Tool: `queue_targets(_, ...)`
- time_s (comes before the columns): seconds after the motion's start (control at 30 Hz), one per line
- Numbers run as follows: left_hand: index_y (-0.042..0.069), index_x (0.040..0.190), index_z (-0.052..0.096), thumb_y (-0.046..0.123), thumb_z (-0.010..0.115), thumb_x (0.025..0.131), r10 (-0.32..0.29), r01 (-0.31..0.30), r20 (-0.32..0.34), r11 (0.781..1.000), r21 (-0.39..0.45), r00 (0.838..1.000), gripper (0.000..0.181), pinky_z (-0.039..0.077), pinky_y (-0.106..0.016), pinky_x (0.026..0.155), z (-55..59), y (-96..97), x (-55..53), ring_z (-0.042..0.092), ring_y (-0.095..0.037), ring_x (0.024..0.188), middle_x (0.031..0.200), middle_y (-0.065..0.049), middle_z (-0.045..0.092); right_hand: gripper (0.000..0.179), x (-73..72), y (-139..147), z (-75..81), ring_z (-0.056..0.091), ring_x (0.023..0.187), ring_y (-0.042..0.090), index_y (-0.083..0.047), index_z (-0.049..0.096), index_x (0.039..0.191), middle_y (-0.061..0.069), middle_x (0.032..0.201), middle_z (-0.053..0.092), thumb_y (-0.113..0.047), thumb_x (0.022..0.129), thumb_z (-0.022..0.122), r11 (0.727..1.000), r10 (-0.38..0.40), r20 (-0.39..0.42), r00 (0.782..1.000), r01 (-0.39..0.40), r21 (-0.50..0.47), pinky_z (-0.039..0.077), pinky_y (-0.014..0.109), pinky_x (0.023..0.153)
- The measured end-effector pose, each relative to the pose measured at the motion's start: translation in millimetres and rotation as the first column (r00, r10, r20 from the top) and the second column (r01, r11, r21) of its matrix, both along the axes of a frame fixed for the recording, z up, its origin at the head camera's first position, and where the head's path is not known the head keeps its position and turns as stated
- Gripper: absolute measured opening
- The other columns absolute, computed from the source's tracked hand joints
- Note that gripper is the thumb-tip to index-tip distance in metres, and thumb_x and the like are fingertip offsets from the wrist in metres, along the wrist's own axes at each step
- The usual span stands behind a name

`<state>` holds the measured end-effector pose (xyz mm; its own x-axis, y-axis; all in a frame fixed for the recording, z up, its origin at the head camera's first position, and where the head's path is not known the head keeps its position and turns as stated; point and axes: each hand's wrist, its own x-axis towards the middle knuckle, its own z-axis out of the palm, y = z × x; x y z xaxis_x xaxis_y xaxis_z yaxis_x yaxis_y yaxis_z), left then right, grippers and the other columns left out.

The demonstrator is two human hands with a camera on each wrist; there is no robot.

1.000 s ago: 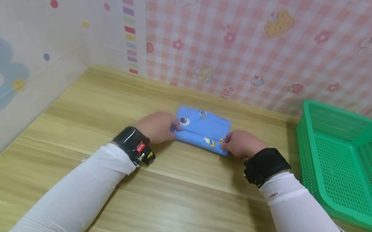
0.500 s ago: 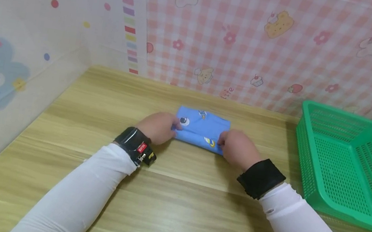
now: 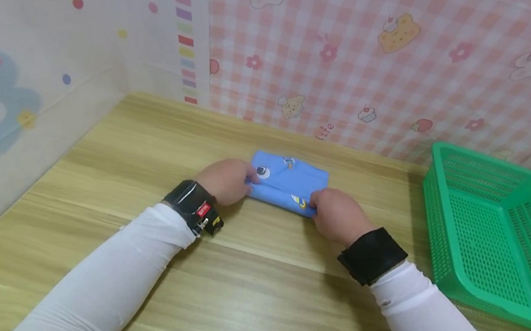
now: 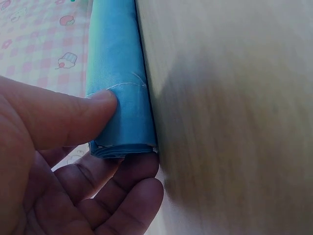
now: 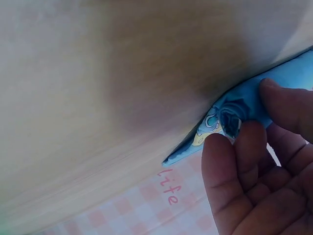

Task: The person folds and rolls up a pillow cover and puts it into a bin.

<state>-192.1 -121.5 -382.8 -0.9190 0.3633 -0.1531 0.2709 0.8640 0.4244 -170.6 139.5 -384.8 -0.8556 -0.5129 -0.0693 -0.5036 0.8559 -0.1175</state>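
A blue cloth with small cartoon prints (image 3: 291, 179) lies folded on the wooden table, its near edge rolled into a thick strip. At the roll's left end, my left hand (image 3: 224, 181) pinches the fabric. The left wrist view shows the thumb on top of the rolled cloth (image 4: 117, 54) and curled fingers under its layered end. My right hand (image 3: 340, 217) pinches the opposite end, covering the near right corner in the head view. Seen from the right wrist, the thumb presses the rolled cloth (image 5: 286, 73) and fingertips sit at its spiral end, with a flat printed part beyond.
A green plastic basket (image 3: 457, 263) with slotted walls stands on the table (image 3: 245, 300) to the right of my right hand. Behind the table hangs a pink checked sheet (image 3: 351, 75). A white printed sheet (image 3: 98, 43) covers the left side.
My right hand has shifted slightly left and nearer, its wrist turning, and now covers more of the roll's right end. The left hand has stayed almost still on the cloth.
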Motion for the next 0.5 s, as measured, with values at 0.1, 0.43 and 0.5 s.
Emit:
queue_targets(0.1, 0.012, 0.137, 0.069, 0.021, 0.064, 0.103, -0.001, 0.001, -0.002, 1.000, 0.000, 1.000, 0.035, 0.043, -0.050, 0.120, -0.7, -0.1, -0.3, 0.056, -0.032, 0.141, 0.145, -0.011, 0.066, 0.010, -1.9, -0.5, 0.4, 0.068, 0.085, 0.022, -0.001, 0.074, 0.103, 0.012, 0.097, 0.076, -0.003, 0.094, 0.071, 1.000, -0.010, 0.015, 1.000, 0.010, 0.019, 0.060, 0.047, 0.088)
queue_targets(0.43, 0.011, 0.138, 0.067, 0.022, 0.061, 0.105, 0.000, 0.000, -0.007, 1.000, 0.006, 1.000, 0.035, 0.042, -0.050, 0.121, -1.3, -0.2, 0.4, 0.056, -0.033, 0.141, 0.146, -0.011, 0.065, 0.016, -5.3, 2.2, -0.2, 0.072, 0.099, 0.027, -0.002, 0.072, 0.114, 0.015, 0.109, 0.077, -0.006, 0.100, 0.066, 0.999, -0.038, 0.081, 0.996, 0.039, -0.001, 0.059, 0.049, 0.096)
queue_targets(0.5, 0.011, 0.138, 0.067, 0.021, 0.060, 0.105, 0.004, -0.004, -0.007, 1.000, 0.009, 1.000, 0.035, 0.042, -0.050, 0.121, -1.4, -0.6, 0.5, 0.056, -0.033, 0.142, 0.146, -0.011, 0.065, 0.017, -5.8, 2.1, -0.3, 0.072, 0.101, 0.028, -0.002, 0.072, 0.115, 0.015, 0.110, 0.077, -0.006, 0.100, 0.065, 0.999, -0.043, 0.095, 0.995, 0.044, -0.013, 0.058, 0.049, 0.097)
